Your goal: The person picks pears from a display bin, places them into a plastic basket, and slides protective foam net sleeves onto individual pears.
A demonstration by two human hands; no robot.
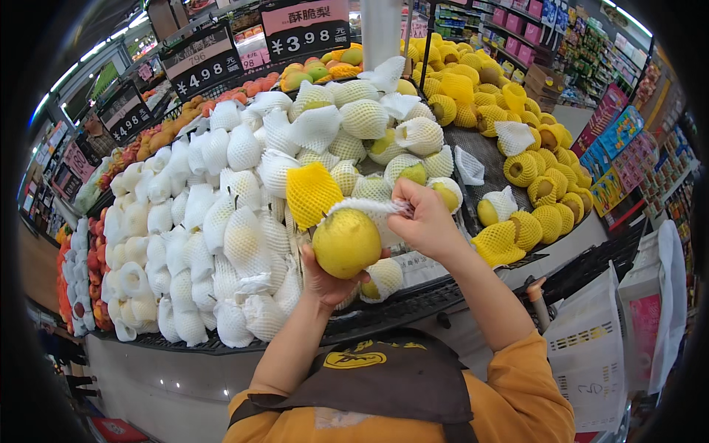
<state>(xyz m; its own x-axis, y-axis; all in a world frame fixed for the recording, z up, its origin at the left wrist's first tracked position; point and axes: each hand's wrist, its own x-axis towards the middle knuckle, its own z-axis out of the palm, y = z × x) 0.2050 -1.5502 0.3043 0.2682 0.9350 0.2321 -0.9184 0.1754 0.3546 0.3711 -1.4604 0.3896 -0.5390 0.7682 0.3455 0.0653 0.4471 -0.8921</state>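
A round yellow-green pear point(347, 243) rests in my left hand point(327, 279), whose fingers cup it from below. My right hand point(419, 219) is closed on one end of a white foam net point(368, 206). The net is stretched into a thin band across the top of the pear. Just behind the pear, a yellow foam net sleeve point(313, 195) lies on the stacked fruit. Pears in white foam nets point(410, 170) sit beyond my right hand. Another netted pear point(383, 278) lies on the display below my right wrist.
Rows of white-netted pears point(243, 232) fill the left side. Yellow-netted fruit point(545, 219) is stacked on the right. A loose white net point(469, 166) lies on the dark mat. Price signs point(306, 29) stand behind, beside a pale post point(381, 36). A black rail point(399, 313) edges the display.
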